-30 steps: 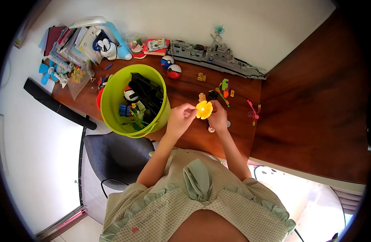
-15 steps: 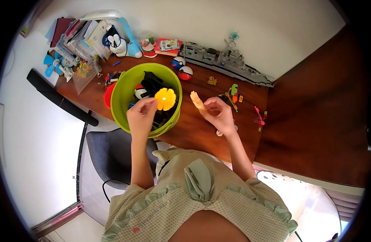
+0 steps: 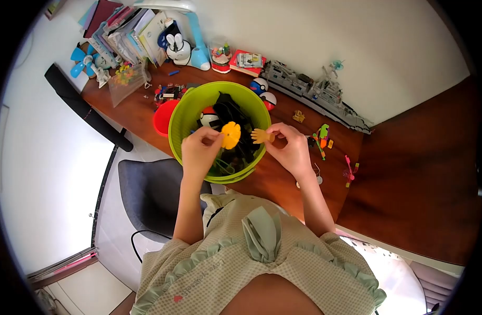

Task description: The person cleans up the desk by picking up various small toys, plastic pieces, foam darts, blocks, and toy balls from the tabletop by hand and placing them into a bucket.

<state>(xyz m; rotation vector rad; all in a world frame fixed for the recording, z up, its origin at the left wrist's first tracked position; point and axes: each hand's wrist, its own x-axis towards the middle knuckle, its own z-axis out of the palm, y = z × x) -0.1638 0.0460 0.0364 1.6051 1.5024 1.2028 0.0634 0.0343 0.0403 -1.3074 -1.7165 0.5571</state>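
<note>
Between the thumb and fingers of my left hand (image 3: 200, 152) is a yellow toy flower (image 3: 231, 135), its face turned up toward me. My right hand (image 3: 292, 149) pinches a small tan toy hand (image 3: 261, 136) with spread fingers. Both pieces are held above a lime-green bucket (image 3: 177, 123), the toy hand over its right rim. Inside the bucket lie black items (image 3: 231, 111) and a red-and-white ball (image 3: 209, 116), partly covered by one another.
A red container (image 3: 164, 118) touches the bucket's left. Behind are two balls (image 3: 269, 100), a grey model ship (image 3: 314, 94), books (image 3: 126, 37) and a blue lamp (image 3: 199, 47). Small colourful toy pieces (image 3: 323, 139) lie to the right. A grey chair (image 3: 152, 186) stands at the desk's front.
My right hand has brought the toy hand left over the bucket and turned it so its fingers point left. The camera view has shifted, so the desk appears farther right.
</note>
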